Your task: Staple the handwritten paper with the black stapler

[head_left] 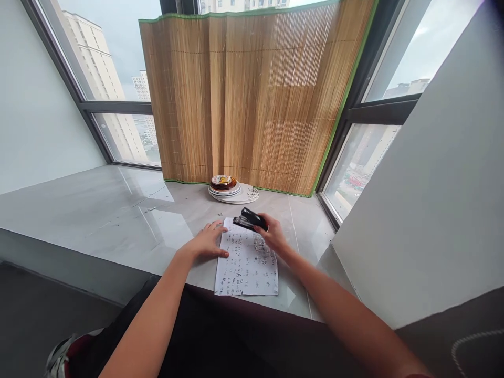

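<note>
A white sheet of paper [247,270] with handwriting lies on the grey tiled ledge, close to its front edge. My right hand [272,232] grips a black stapler [250,219] from its right end, over the top of the sheet. The stapler's jaws point left, toward the sheet's top left corner. Spread over the ledge, my left hand [207,242] has its thumb and fingertips at the paper's left edge. Whether more than one sheet lies there, I cannot tell.
Behind the paper, stacked plates [226,192] rest on a round white board [249,194] against a bamboo blind [244,105]. Small staple-like bits lie on the ledge [129,231] to the left. A white wall [425,199] slopes at the right.
</note>
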Action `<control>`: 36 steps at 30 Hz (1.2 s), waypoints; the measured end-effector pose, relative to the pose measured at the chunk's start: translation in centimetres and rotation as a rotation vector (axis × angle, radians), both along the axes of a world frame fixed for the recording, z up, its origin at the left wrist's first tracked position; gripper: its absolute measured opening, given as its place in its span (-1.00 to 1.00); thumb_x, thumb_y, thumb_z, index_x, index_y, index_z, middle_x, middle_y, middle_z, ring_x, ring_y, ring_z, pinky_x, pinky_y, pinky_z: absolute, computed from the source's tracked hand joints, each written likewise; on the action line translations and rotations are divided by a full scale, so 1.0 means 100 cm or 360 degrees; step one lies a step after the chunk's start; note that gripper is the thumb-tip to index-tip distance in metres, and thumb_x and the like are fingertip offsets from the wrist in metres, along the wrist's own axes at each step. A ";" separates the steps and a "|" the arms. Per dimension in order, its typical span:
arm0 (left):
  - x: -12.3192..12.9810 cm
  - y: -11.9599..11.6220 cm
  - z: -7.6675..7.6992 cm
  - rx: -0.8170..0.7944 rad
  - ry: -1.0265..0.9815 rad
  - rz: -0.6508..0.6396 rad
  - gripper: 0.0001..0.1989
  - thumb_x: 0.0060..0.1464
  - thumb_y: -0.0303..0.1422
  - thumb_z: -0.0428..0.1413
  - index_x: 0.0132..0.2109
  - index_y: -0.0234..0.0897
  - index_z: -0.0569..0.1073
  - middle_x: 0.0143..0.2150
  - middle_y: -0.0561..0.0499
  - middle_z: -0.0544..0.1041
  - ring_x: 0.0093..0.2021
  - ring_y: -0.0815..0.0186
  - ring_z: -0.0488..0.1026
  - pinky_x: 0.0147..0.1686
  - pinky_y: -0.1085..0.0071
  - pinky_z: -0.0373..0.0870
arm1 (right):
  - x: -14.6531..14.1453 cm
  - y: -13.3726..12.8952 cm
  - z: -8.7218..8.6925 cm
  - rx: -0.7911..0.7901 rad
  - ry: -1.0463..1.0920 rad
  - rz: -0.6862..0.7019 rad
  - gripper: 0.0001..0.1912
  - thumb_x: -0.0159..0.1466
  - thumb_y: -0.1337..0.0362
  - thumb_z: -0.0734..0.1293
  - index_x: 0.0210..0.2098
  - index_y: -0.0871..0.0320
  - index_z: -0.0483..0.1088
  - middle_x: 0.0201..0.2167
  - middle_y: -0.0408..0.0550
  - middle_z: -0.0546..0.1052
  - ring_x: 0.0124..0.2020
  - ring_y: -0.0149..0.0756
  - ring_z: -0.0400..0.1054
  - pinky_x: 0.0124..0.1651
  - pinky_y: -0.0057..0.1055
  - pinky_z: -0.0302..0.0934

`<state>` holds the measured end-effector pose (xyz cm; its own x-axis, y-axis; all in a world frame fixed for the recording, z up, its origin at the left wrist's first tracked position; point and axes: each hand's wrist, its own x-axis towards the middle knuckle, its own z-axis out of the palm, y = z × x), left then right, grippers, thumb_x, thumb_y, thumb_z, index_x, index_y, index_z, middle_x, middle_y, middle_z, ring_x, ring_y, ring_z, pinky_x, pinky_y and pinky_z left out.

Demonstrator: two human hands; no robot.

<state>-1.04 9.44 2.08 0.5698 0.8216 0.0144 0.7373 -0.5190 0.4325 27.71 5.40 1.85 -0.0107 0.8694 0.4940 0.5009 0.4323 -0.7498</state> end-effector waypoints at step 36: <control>0.004 -0.008 0.019 -0.0097 0.0077 0.0047 -0.25 -0.21 0.03 0.36 0.15 -0.09 0.45 0.39 -0.13 0.27 0.38 -0.13 0.16 0.27 0.05 0.25 | 0.019 0.005 -0.003 -0.1245 0.1024 0.0391 -0.58 0.16 0.21 0.38 0.02 0.15 0.42 -0.20 0.08 0.56 -0.49 -0.22 0.55 -0.48 -0.31 0.47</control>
<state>-0.63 8.63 3.99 0.5439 0.8367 -0.0632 0.7728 -0.4702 0.4262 29.56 5.92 1.50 -0.1653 0.9588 -0.2312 -0.1285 -0.2534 -0.9588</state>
